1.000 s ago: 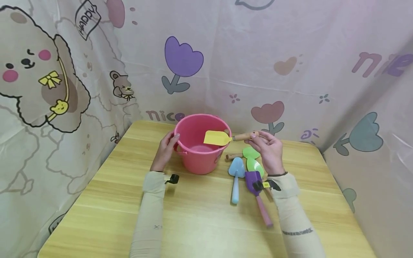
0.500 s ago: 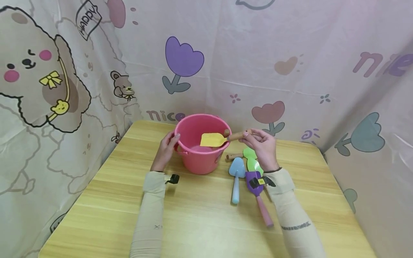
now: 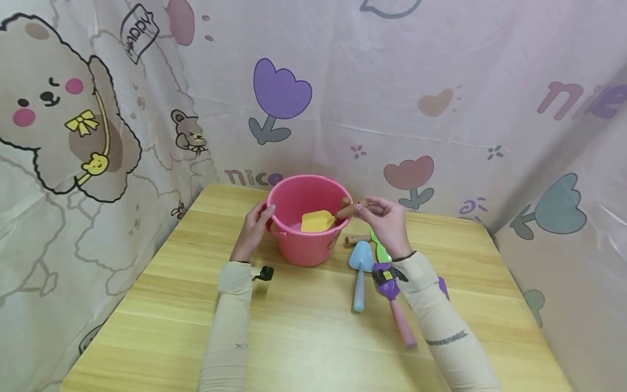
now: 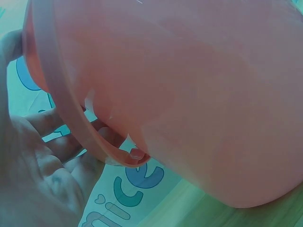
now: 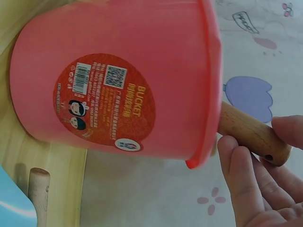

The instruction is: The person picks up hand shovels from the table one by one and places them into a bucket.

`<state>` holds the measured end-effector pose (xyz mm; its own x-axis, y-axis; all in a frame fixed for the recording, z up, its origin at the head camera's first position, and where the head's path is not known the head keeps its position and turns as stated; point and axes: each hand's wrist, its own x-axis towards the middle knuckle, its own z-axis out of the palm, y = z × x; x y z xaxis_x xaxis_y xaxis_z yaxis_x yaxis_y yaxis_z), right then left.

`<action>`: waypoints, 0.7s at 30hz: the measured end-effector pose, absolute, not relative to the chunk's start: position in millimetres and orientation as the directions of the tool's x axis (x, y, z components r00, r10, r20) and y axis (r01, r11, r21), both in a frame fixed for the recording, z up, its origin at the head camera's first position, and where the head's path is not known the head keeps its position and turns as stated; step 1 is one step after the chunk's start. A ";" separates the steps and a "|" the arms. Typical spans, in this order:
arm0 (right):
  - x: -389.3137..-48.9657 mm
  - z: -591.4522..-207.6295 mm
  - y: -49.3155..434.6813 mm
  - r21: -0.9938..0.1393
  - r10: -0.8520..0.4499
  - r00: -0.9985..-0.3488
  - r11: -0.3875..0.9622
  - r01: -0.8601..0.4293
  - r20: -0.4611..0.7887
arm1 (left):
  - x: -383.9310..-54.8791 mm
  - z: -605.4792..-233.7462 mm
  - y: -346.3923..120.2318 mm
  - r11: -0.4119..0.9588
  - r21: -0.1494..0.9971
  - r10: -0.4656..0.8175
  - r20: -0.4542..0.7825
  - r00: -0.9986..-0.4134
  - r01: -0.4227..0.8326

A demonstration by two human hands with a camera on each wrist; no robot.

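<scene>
A pink bucket (image 3: 306, 250) stands upright on the table. My left hand (image 3: 252, 231) grips its left rim, thumb at the rim's edge and fingers around the outside; the left wrist view shows the fingers by the bucket's handle (image 4: 80, 127). My right hand (image 3: 387, 223) pinches the wooden handle (image 5: 253, 132) of a yellow toy shovel (image 3: 317, 221). The shovel's blade is inside the bucket, and its handle slants up over the right rim. Another wooden handle end (image 3: 345, 202) shows at the bucket's right rim; the rest of it is hidden.
Right of the bucket lie a light blue trowel (image 3: 360, 267), a purple scoop (image 3: 389, 288) with a pink handle, and green tools (image 3: 383, 252) partly hidden by the right hand. A purple piece (image 3: 443, 287) shows beside the right sleeve. A printed curtain (image 3: 343, 109) hangs behind the table.
My right hand has moved left and slightly down, lowering the yellow shovel's blade into the bucket. The purple piece beside the right sleeve has come into view. My left hand keeps its grip.
</scene>
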<state>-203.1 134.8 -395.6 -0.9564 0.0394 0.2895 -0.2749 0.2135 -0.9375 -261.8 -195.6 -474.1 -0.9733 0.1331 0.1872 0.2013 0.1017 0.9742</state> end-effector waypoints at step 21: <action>-207.0 -403.4 118.1 -0.833 -0.035 -0.931 0.436 -0.341 0.363 | -249.3 -454.1 -194.0 0.114 0.981 0.154 0.139 -0.978 0.157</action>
